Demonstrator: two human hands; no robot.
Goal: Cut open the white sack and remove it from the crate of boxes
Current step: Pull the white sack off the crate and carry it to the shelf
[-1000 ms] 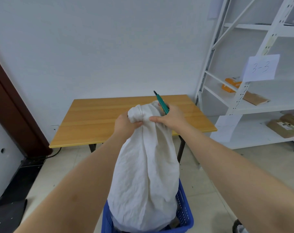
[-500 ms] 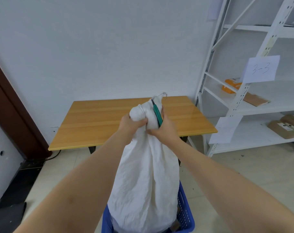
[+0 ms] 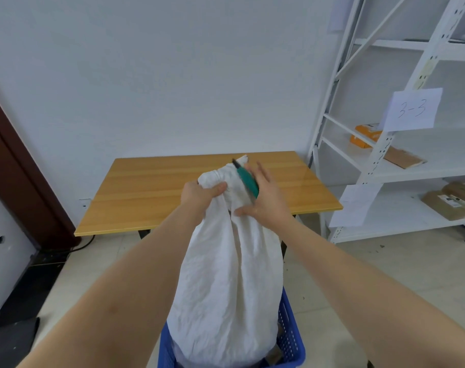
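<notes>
The white sack stands upright in a blue crate on the floor, its gathered neck at 12 o'clock from the crate. The left hand has its grip closed around the bunched neck, at 9 o'clock of the gather. The right hand lies at 3 o'clock of the neck, thumb pressed on the cloth and fingers stretched nearly straight; a green-handled cutter sits between palm and sack, dark tip pointing to 11 o'clock. Whether this grip truly clasps the cutter I cannot tell. Beyond stands a wooden tabletop; at 2 o'clock a white shelf rack bears a paper label and brown parcels.
</notes>
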